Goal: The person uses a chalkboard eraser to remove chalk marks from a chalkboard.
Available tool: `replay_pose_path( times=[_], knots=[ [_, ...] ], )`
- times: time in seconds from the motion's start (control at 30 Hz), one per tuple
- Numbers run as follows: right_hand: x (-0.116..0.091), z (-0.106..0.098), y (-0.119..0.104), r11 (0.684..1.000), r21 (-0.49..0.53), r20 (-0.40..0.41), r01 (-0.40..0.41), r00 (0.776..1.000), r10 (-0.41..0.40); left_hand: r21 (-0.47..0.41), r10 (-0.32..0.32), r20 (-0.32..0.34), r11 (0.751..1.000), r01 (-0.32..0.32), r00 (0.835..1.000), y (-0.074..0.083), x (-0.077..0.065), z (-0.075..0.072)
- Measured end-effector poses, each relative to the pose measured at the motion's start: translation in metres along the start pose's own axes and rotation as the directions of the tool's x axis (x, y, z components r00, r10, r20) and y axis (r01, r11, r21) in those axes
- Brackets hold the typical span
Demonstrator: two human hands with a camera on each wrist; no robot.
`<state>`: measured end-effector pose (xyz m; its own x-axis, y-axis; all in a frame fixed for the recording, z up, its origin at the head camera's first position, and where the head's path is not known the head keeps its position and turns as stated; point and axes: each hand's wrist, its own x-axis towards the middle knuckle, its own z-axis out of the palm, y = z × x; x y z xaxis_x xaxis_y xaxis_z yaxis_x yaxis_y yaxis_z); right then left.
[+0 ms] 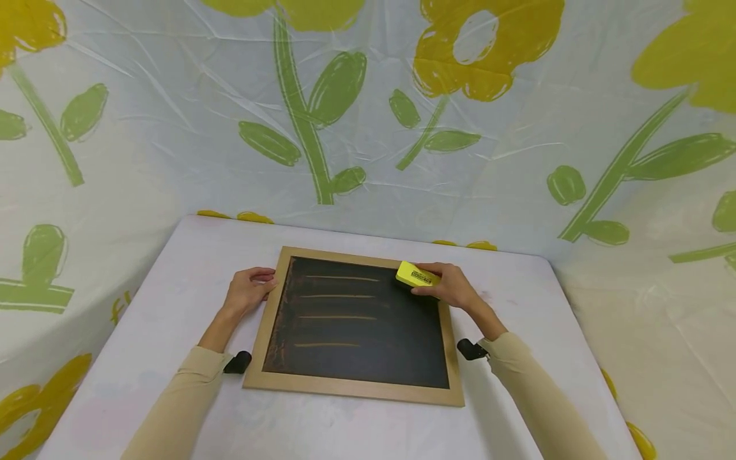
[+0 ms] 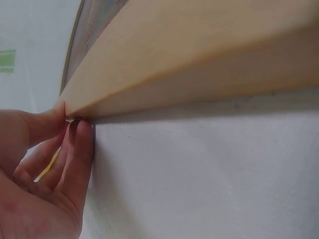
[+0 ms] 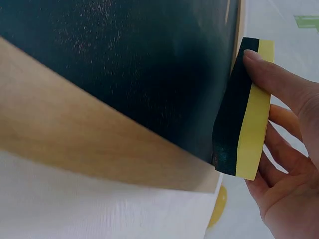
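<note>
A small chalkboard (image 1: 368, 338) with a light wooden frame (image 1: 353, 388) lies on the table. Several short, pale brown chalk lines (image 1: 336, 317) run across its dark surface, and reddish smudges mark the left side. At the frame's left edge, my left hand (image 1: 248, 292) holds the wood between thumb and bent fingers, seen closer in the left wrist view. My right hand (image 1: 451, 285) grips a chalkboard eraser (image 3: 244, 114) at the board's upper right corner. The eraser has a yellow back and black felt, with the felt toward the board; whether it touches is unclear.
The table (image 1: 138, 358) has a white cover. Behind it hangs a pale cloth (image 1: 218, 83) printed with yellow flowers and green stems. Black wrist devices (image 1: 471, 349) sit at both sleeve cuffs, close to the frame's sides.
</note>
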<state>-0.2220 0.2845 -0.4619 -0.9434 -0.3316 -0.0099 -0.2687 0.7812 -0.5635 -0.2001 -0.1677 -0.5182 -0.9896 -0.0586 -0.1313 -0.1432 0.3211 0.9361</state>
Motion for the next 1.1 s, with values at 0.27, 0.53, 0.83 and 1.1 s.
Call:
replay_pose_path(
  times=[0.27,0.53,0.83,1.1],
  knots=[
    [0.007,0.012,-0.004,1.000,0.003,0.034,0.024,0.999,-0.025,0.013,-0.009,-0.005,1.000,0.009,1.000,0.001,-0.001,0.001],
    [0.013,0.018,-0.010,0.999,-0.010,0.059,0.048,0.997,-0.047,0.020,-0.014,-0.014,1.000,0.014,1.000,0.000,0.000,0.002],
    [0.015,0.020,-0.015,0.995,0.008,0.063,0.102,0.993,-0.102,0.022,-0.009,-0.019,1.000,0.010,1.000,0.000,0.003,0.002],
    [0.017,0.026,-0.013,0.995,-0.021,0.055,0.095,0.994,-0.094,0.017,-0.019,-0.011,1.000,0.019,1.000,0.000,0.002,0.002]
  ],
)
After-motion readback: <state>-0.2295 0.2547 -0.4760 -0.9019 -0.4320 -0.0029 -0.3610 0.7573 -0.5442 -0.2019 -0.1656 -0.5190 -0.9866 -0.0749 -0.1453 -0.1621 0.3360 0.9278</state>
